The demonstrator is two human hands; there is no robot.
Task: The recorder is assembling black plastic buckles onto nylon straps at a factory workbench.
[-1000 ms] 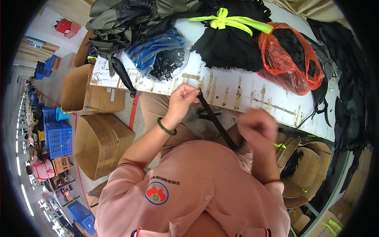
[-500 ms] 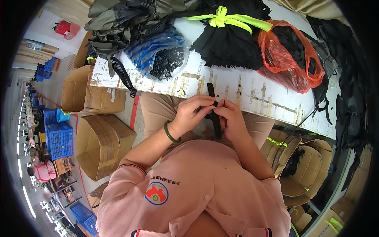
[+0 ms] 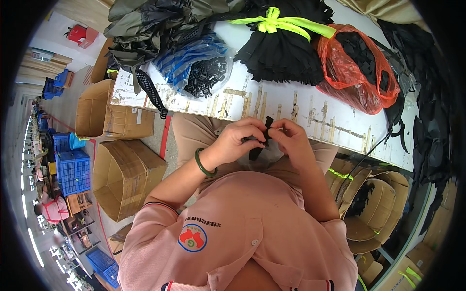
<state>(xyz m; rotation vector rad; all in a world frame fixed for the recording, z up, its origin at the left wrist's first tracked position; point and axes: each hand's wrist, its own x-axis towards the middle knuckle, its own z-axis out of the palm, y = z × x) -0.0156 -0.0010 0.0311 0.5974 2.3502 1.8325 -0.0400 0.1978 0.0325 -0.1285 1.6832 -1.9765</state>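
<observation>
Over my lap, close to the table's front edge, my left hand [image 3: 241, 138] and my right hand [image 3: 290, 134] work together on a black webbing strap [image 3: 254, 153]. The fingers of my left hand are closed on it, with a small dark piece at the fingertips, possibly a buckle. My right thumb and index finger pinch the upper part of the strap. Its lower end hangs below my left fingers. On the table ahead lies a clear and blue plastic bag [image 3: 177, 60] full of small black plastic buckles [image 3: 207, 77].
A bundle of black straps [image 3: 276, 60] tied with a neon-yellow band [image 3: 272, 23] lies on the white table [image 3: 233, 104], beside a red plastic bag [image 3: 347, 92] of black pieces. Dark fabric [image 3: 145, 24] is piled far left. Cardboard boxes [image 3: 124, 179] stand on both sides.
The strap has shifted between my hands; less of it shows above and below the fingers. My right hand has moved slightly right, its fingers more spread.
</observation>
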